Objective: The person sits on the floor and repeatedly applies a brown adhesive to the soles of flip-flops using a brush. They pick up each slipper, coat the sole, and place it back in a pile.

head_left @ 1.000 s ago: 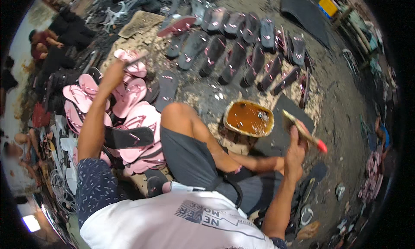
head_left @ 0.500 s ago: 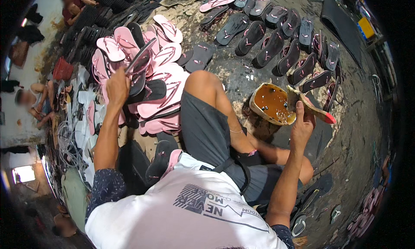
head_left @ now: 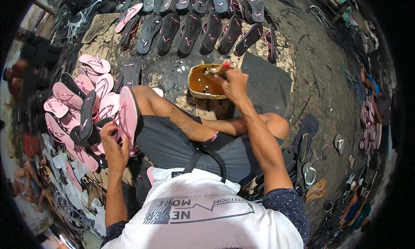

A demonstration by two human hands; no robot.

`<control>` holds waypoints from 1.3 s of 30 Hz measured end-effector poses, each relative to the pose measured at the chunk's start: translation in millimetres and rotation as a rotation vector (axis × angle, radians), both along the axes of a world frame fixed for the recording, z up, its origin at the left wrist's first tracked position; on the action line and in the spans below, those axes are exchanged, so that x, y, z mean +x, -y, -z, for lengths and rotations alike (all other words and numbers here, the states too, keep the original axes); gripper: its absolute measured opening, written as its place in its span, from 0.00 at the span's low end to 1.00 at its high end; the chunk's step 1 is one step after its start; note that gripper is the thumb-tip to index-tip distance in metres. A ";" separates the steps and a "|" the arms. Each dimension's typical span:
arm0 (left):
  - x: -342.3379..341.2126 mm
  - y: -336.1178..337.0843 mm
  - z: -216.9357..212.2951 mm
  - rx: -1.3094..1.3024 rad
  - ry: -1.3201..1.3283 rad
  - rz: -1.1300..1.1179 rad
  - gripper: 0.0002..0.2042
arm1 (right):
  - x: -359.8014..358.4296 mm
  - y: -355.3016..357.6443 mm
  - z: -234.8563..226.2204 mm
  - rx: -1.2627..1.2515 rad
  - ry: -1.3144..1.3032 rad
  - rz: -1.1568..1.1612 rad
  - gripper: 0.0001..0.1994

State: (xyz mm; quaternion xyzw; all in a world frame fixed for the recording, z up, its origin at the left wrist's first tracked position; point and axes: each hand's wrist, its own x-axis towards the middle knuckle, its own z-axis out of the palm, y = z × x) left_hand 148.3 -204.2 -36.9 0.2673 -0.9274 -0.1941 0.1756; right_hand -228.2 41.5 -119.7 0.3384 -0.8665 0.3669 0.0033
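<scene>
Right hand [head_left: 236, 85] closed on pale, red-ended brush [head_left: 217, 71] | left hand [head_left: 116, 148] half-curled beside pink flip-flop [head_left: 126, 110], hold unclear | amber-filled tub [head_left: 206, 95]

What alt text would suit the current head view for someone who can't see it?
The right hand holds a brush with a red tip over a tub of amber liquid, while the left hand is beside piled pink and black flip-flops. Beyond the tub lie rows of dark flip-flops.
</scene>
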 end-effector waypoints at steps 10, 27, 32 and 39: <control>-50.1 12.6 -13.4 0.237 -0.135 0.160 0.30 | -28.8 -132.4 -73.7 -0.070 0.059 0.240 0.11; -183.1 -86.9 -25.1 2.072 -0.656 0.220 0.28 | 84.8 38.8 -124.8 -0.666 0.248 -0.215 0.15; -163.4 -91.8 -9.4 2.097 -0.630 0.143 0.31 | 35.5 21.9 -152.0 -0.647 0.468 0.088 0.14; -169.6 -92.7 -23.7 2.171 -0.749 -0.050 0.31 | 18.9 17.9 -124.9 -0.806 0.384 0.001 0.12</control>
